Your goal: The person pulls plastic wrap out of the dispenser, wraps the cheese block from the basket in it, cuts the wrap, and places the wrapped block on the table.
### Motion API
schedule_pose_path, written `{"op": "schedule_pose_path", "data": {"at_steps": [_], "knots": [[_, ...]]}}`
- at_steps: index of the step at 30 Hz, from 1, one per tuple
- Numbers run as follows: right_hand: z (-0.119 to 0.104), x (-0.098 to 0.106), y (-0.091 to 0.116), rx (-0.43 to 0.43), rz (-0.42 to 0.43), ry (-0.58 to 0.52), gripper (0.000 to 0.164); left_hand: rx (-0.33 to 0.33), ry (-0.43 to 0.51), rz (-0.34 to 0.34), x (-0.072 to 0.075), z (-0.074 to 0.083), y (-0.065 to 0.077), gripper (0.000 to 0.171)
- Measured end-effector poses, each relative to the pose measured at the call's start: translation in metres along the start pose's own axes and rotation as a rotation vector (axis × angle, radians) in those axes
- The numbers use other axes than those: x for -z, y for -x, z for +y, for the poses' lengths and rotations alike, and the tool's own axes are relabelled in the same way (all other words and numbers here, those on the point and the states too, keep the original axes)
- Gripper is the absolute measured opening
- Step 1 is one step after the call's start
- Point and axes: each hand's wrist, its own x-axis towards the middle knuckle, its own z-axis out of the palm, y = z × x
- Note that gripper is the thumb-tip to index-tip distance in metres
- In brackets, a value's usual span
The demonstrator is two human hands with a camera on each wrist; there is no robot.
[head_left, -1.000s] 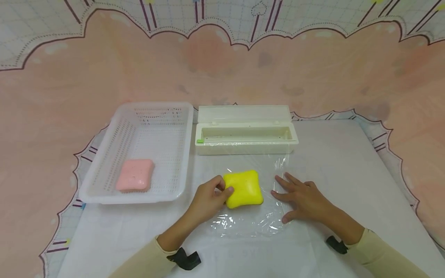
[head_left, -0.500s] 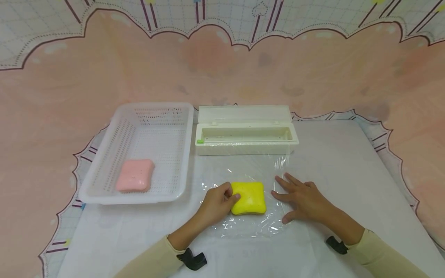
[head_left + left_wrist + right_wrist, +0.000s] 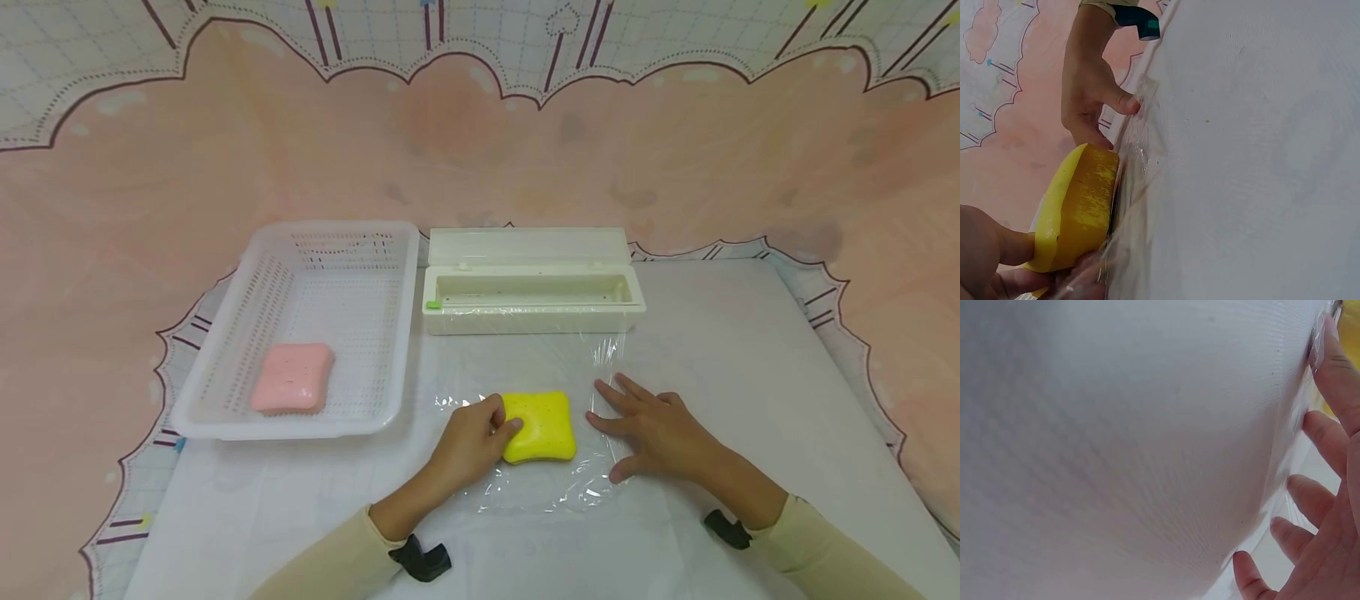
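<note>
My left hand (image 3: 472, 442) pinches the left edge of a yellow bar of soap (image 3: 542, 427), thumb on top. The soap lies over a clear sheet of cling film (image 3: 555, 492) spread on the white table; in the left wrist view its side (image 3: 1079, 209) shows close above the film. My right hand (image 3: 663, 429) rests with spread fingers on the film's right edge, apart from the soap. The film runs back to a cream cling film dispenser (image 3: 534, 321), whose lid stands raised and whose green slider sits at the left end.
A white perforated basket (image 3: 360, 423) stands at the back left, beside the dispenser. In it lies a pink bar of soap (image 3: 294, 377). White cloth (image 3: 750, 350) covers the table, with a patterned peach cloth (image 3: 480, 167) beyond.
My left hand has brought the yellow soap slightly right and toward me, levelling it over the film; it barely shifts in the last half second. The right hand has stayed put.
</note>
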Motion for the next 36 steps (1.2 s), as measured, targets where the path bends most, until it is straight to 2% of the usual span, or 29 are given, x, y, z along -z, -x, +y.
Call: {"op": "schedule_pose_path", "data": {"at_steps": [7, 9, 15, 21, 25, 27, 29, 31, 33, 36], "knots": [[0.002, -0.001, 0.000, 0.018, 0.012, -0.001, 0.085, 0.040, -0.104, -0.028, 0.000, -0.002, -0.003, 0.030], [0.004, -0.001, -0.001, 0.025, 0.008, 0.004, 0.085, 0.061, -0.098, -0.057, 0.001, -0.005, -0.005, 0.031], [0.007, 0.000, -0.001, 0.036, -0.013, 0.034, 0.087, 0.119, 0.005, -0.156, 0.005, -0.011, -0.009, 0.033], [0.012, -0.003, 0.002, 0.044, -0.013, 0.037, 0.091, 0.123, 0.019, -0.182, 0.004, -0.016, -0.009, 0.034], [0.017, -0.001, 0.007, 0.073, 0.047, -0.008, 0.088, 0.063, 0.050, -0.214, 0.007, -0.023, -0.003, 0.032], [0.020, -0.001, 0.010, 0.119, 0.138, -0.042, 0.080, 0.006, 0.072, -0.236, 0.013, -0.027, 0.003, 0.027], [0.023, -0.002, 0.011, 0.188, 0.256, -0.070, 0.071, -0.074, 0.052, -0.247, 0.021, -0.030, 0.009, 0.021], [0.025, -0.003, 0.011, 0.258, 0.382, -0.087, 0.060, -0.170, -0.006, -0.243, 0.031, -0.035, 0.016, 0.016], [0.026, -0.003, 0.012, 0.311, 0.473, -0.093, 0.052, -0.254, -0.086, -0.246, 0.041, -0.039, 0.022, 0.011], [0.025, -0.002, 0.013, 0.334, 0.532, -0.126, 0.045, -0.322, -0.166, -0.296, 0.056, -0.045, 0.031, 0.006]]}}
